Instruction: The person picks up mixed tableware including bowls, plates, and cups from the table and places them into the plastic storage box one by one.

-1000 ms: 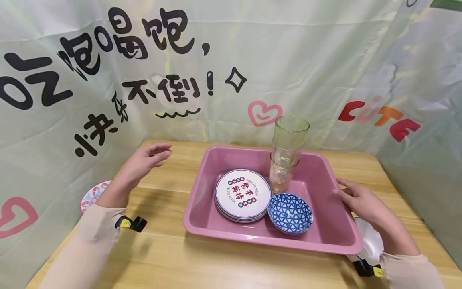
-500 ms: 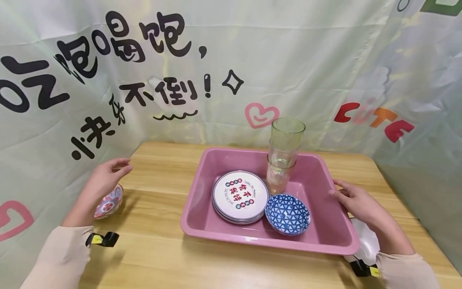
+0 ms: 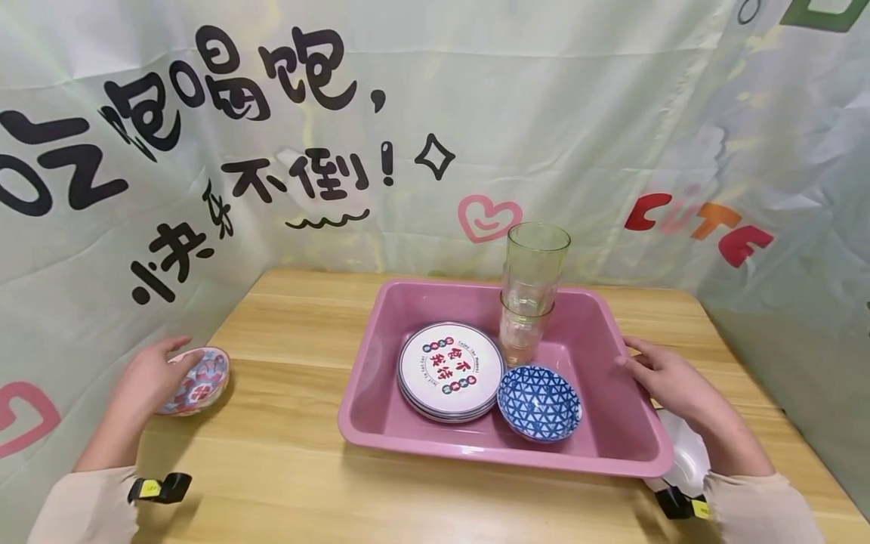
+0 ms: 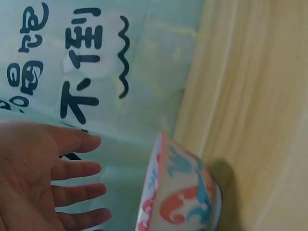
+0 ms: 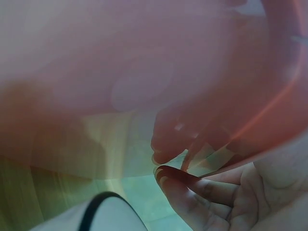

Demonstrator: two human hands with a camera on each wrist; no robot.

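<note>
My left hand (image 3: 146,381) hovers by a small bowl (image 3: 207,381) with a red and blue pattern at the table's left edge. In the left wrist view its fingers are spread and straight, apart from the bowl's rim. My right hand (image 3: 680,389) grips the right rim of a pink plastic tub (image 3: 489,454), thumb and fingers at its edge. In the tub are a stack of white plates (image 3: 450,370) with red lettering, a blue-and-white triangle-patterned bowl (image 3: 540,404) and stacked clear greenish glasses (image 3: 537,261).
A white dish (image 3: 688,457) sits right of the tub, partly hidden by my right forearm. The wooden table (image 3: 285,453) ends at a printed cloth backdrop (image 3: 584,113) behind and at both sides.
My left hand has moved left and down toward the patterned bowl, which now shows more fully. My right hand stays on the tub's rim. The head view has shifted slightly.
</note>
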